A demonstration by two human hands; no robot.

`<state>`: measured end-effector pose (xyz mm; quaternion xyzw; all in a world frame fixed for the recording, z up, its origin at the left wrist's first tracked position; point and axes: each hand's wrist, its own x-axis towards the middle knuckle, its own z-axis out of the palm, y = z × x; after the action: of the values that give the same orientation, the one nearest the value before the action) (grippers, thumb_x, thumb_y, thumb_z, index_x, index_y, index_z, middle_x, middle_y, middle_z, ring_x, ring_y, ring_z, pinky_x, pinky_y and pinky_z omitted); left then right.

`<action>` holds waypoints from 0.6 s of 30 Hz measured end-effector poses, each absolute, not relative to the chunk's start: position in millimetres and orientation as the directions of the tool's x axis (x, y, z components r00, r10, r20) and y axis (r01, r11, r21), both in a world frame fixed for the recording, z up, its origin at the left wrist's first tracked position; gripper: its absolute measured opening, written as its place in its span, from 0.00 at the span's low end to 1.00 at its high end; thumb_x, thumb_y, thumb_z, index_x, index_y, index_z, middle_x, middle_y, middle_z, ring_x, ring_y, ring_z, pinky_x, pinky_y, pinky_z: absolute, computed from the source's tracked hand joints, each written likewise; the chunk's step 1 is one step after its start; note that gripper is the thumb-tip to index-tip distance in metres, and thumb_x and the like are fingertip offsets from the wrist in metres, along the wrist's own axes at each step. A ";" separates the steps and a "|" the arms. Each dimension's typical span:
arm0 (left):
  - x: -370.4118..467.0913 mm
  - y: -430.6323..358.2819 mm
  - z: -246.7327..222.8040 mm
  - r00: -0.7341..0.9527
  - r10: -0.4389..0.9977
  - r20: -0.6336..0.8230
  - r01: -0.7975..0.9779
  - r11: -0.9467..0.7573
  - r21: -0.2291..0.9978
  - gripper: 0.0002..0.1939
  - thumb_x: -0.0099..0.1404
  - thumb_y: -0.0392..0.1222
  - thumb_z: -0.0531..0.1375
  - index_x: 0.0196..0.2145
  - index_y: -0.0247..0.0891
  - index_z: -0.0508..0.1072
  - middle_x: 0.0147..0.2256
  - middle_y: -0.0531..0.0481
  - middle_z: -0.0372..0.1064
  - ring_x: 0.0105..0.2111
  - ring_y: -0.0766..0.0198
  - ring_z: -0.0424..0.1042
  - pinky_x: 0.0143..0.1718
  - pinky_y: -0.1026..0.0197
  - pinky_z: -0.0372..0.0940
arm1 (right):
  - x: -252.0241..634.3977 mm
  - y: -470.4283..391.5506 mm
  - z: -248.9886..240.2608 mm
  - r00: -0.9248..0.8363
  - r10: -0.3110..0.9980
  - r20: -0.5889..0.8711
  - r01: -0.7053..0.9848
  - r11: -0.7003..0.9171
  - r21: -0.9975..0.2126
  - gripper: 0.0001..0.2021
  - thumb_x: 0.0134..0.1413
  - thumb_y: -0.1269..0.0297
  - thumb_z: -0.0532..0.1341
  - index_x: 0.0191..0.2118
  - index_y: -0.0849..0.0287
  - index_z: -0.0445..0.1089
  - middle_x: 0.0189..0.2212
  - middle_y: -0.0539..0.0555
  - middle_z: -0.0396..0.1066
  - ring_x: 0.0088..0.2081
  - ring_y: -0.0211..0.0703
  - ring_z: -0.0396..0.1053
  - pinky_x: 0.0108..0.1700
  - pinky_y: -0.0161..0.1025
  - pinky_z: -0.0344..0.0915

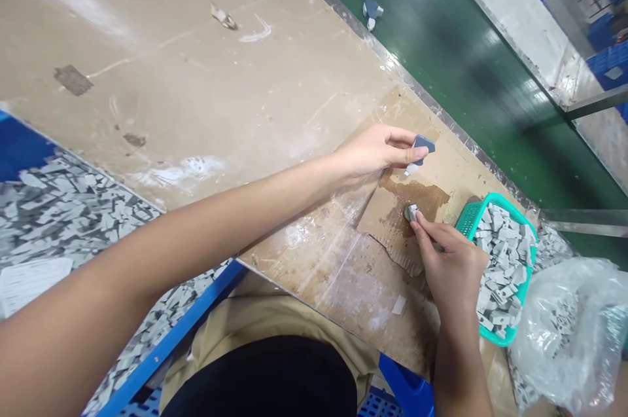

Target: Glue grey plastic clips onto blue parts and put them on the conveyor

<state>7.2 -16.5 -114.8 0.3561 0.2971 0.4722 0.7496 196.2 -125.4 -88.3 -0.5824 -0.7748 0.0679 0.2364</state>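
Note:
My left hand (380,150) pinches a small dark grey-blue plastic part (424,146) between thumb and fingers above the worktable. A whitish piece (411,169) shows just under it; I cannot tell whether the two are joined. Lower and to the right, my right hand (449,256) holds a small light grey plastic part (411,212) at its fingertips, over a stained piece of cardboard (377,214). Close to the right wrist stands a green plastic basket (521,215) heaped with light grey parts (501,260).
A green conveyor belt (441,57) runs past the table's far edge, carrying a grey-and-white part (371,12). Many grey parts (73,207) fill a bin at left. A clear plastic bag (564,332) lies at right. A small metallic piece (224,16) rests on the worktable (294,76).

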 end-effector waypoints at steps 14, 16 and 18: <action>15.4 -25.7 -105.3 0.437 0.877 -0.201 -0.227 0.324 0.919 0.10 0.50 0.26 0.68 0.32 0.31 0.78 0.29 0.48 0.76 0.30 0.67 0.74 0.40 0.60 0.68 | 197.7 -128.6 -75.6 0.096 0.889 0.448 0.731 0.243 -0.638 0.12 0.59 0.69 0.64 0.47 0.50 0.77 0.37 0.51 0.79 0.35 0.39 0.75 0.40 0.40 0.72; 20.6 -30.9 -106.7 0.469 0.867 -0.169 -0.208 0.294 0.933 0.09 0.49 0.26 0.68 0.31 0.32 0.77 0.28 0.49 0.76 0.29 0.67 0.74 0.40 0.60 0.69 | 198.5 -129.0 -74.3 0.122 0.869 0.480 0.688 0.274 -0.672 0.14 0.59 0.71 0.63 0.48 0.47 0.77 0.37 0.50 0.78 0.36 0.39 0.74 0.40 0.39 0.71; 26.2 -37.2 -107.3 0.517 0.845 -0.139 -0.205 0.280 0.938 0.09 0.49 0.25 0.67 0.29 0.32 0.77 0.28 0.50 0.76 0.29 0.67 0.74 0.40 0.61 0.69 | 199.7 -129.3 -74.0 0.114 0.864 0.490 0.656 0.304 -0.690 0.16 0.59 0.72 0.63 0.48 0.45 0.76 0.36 0.49 0.76 0.35 0.38 0.73 0.39 0.38 0.71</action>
<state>26.2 -37.2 -107.3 0.4792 0.3336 0.3610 0.7272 199.7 -129.3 -74.0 -0.5793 -0.6562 0.1106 0.4707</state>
